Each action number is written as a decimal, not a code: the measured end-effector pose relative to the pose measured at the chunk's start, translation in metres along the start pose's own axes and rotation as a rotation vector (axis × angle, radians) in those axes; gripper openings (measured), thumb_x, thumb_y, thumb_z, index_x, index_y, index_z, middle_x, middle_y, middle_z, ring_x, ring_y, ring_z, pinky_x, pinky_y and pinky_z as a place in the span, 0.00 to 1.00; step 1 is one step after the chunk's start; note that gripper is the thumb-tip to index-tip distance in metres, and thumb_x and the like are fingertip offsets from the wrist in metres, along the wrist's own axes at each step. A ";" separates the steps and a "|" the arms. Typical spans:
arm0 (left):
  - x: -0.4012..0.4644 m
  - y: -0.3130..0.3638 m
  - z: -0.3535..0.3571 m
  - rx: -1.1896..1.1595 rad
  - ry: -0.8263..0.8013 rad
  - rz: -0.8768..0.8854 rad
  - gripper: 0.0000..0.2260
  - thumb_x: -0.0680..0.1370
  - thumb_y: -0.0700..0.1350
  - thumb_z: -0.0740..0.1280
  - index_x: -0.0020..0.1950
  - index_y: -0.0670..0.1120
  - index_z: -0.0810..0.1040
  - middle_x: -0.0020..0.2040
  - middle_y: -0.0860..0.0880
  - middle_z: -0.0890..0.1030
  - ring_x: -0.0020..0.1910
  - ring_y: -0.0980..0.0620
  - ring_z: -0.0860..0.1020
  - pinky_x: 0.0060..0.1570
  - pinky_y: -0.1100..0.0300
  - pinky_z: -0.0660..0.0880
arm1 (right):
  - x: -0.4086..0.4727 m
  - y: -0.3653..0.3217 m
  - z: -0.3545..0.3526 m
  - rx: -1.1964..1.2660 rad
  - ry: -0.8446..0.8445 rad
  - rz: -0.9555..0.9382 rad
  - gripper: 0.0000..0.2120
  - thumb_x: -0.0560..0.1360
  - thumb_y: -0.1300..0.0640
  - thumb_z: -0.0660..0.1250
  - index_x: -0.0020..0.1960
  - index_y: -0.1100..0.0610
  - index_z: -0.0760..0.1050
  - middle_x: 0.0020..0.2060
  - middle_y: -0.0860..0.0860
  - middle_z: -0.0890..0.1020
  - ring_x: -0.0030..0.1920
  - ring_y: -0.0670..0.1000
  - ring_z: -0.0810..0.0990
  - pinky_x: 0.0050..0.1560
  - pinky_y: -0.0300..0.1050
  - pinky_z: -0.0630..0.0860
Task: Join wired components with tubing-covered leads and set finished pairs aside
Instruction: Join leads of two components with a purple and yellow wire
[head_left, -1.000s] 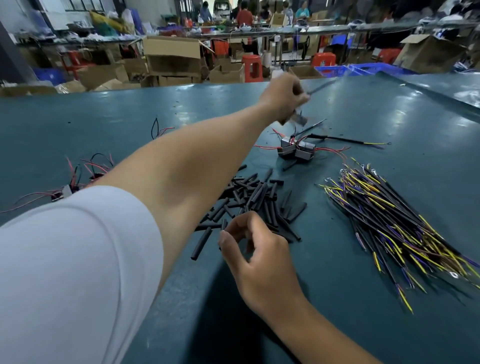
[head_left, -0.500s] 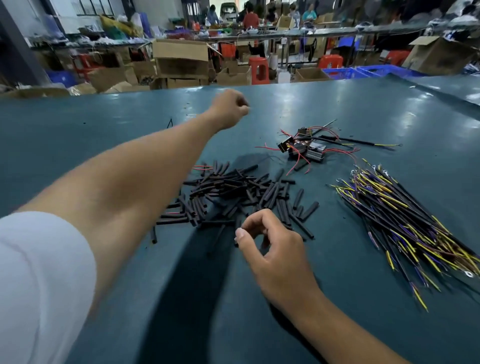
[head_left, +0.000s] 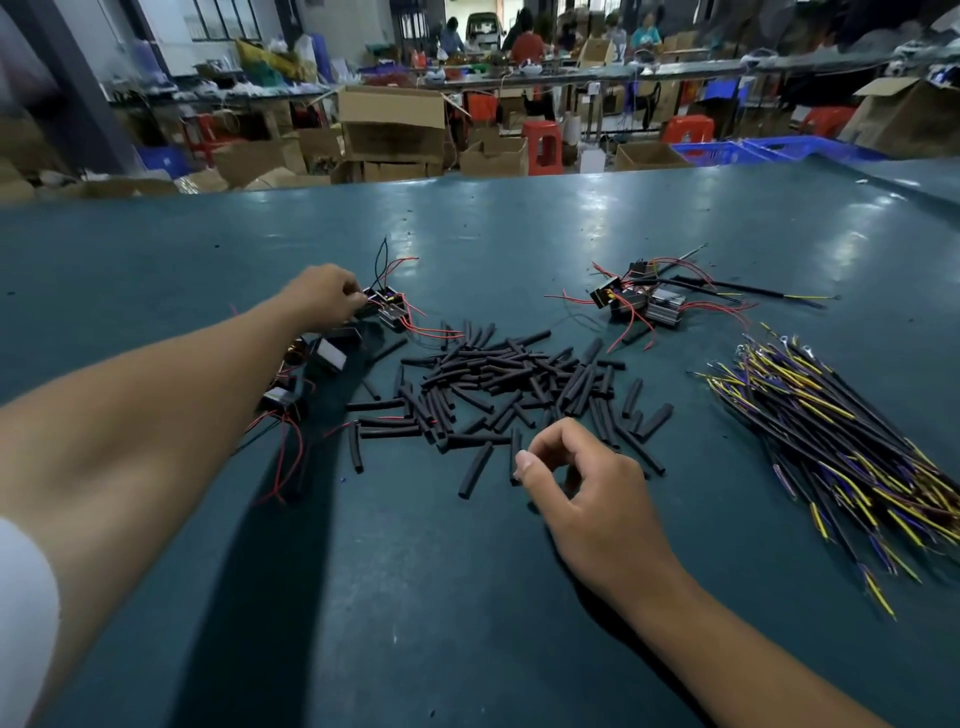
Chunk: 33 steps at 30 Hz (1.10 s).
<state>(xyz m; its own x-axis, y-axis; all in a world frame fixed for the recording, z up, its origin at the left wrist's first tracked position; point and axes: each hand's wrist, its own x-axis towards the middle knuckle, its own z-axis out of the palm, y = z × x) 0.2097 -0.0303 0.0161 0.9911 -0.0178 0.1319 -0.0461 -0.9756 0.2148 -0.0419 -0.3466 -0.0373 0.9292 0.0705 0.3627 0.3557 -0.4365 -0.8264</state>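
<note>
On the green table (head_left: 519, 218), no legible labels or writing. Left hand (head_left: 324, 296), toward the left edge, pinches a small wired component (head_left: 387, 306), its red leads trailing rightward. Right hand (head_left: 582, 483), fingers curled, whether it holds anything unclear, at the near side of the black tubing pieces (head_left: 498, 384), lying every direction. Yellow-purple wire bundle (head_left: 831, 441) runs toward the near right corner.

Teal counter (head_left: 519, 597): smooth, faintly glossy, with pale glare patches. Tubing pieces (head_left: 498, 384): matt black, rubbery-looking. Bundled leads (head_left: 831, 441): glossy plastic insulation, yellow, purple and black, some with bare metal tips. Small components (head_left: 641, 301): black plastic, thin red plastic-coated wires. Sleeve (head_left: 21, 623): white cloth. Boxes (head_left: 395, 130) behind: matt brown cardboard.
</note>
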 end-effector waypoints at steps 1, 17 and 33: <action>0.000 -0.001 -0.003 -0.002 0.032 0.022 0.10 0.81 0.45 0.65 0.54 0.40 0.82 0.53 0.40 0.83 0.51 0.41 0.78 0.50 0.53 0.74 | 0.000 0.001 0.000 0.003 0.000 0.001 0.08 0.78 0.53 0.68 0.41 0.49 0.74 0.36 0.44 0.80 0.34 0.42 0.77 0.33 0.30 0.68; -0.047 -0.004 -0.034 0.645 -0.401 0.233 0.18 0.71 0.61 0.75 0.53 0.55 0.74 0.51 0.56 0.79 0.49 0.51 0.74 0.53 0.53 0.62 | 0.000 0.009 0.007 0.043 0.006 0.001 0.08 0.75 0.43 0.63 0.41 0.45 0.73 0.37 0.43 0.81 0.29 0.49 0.74 0.27 0.42 0.72; -0.083 0.000 -0.128 -0.210 0.079 0.218 0.11 0.78 0.50 0.70 0.57 0.45 0.77 0.46 0.49 0.82 0.44 0.50 0.80 0.44 0.55 0.77 | 0.003 0.019 0.006 0.002 0.070 0.028 0.08 0.74 0.43 0.63 0.41 0.45 0.74 0.36 0.45 0.83 0.31 0.48 0.77 0.32 0.39 0.72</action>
<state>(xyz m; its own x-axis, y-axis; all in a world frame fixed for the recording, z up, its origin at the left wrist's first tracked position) 0.1113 -0.0008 0.1294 0.9425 -0.1966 0.2703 -0.2897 -0.8839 0.3672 -0.0322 -0.3494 -0.0541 0.9296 -0.0043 0.3686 0.3300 -0.4361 -0.8372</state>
